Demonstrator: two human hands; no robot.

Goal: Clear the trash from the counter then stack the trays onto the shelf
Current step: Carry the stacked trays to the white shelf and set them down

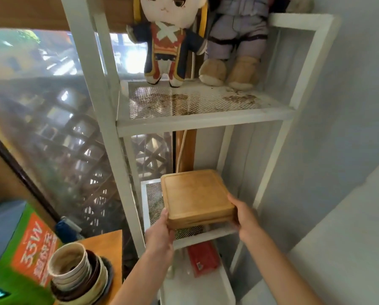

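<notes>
A stack of square wooden trays (196, 195) sits over the middle mesh shelf (154, 202) of a white metal rack (109, 119). My left hand (162, 233) grips the stack's near left corner. My right hand (244, 216) holds its near right side. The trays' far part is over the mesh, and their near edge is level with the shelf's front rail. I cannot tell whether the stack rests on the mesh or is held just above it.
Two plush dolls (171, 38) stand on the upper mesh shelf (197, 102). A red packet (202, 257) lies on the bottom shelf. A pile of bowls (78, 274) sits on the wooden counter (106, 244) at lower left, beside a green sign (30, 249). A grey wall is at right.
</notes>
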